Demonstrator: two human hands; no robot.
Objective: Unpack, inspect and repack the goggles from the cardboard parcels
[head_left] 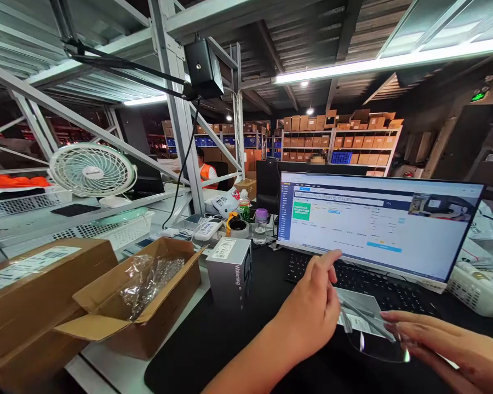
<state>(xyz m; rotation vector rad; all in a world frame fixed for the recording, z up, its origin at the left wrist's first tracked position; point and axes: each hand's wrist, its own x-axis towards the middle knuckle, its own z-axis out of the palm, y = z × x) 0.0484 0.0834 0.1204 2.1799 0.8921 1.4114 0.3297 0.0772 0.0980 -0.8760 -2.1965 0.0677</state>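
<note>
A pair of eyeglasses (378, 355) with clear, thin-edged lenses is pinched at its right end by my right hand (447, 339). My left hand (312, 301) is beside the left end of the glasses, index finger raised toward the screen and the lower fingers curled. Whatever those curled fingers grip is hidden. Behind the glasses a pale grey flat box or card (365, 303) lies in front of the keyboard (378, 282). A grey product box (228, 276) stands upright on the black desk mat (189, 350), left of my left hand.
A monitor (345, 219) showing a web page stands behind the keyboard. Left lies an open carton (168, 306) with clear plastic wrap, beside a taped carton (36, 295). A purple-capped bottle (261, 227), a tape roll (236, 225) and a fan (92, 171) stand farther back. A white basket (476, 290) is right.
</note>
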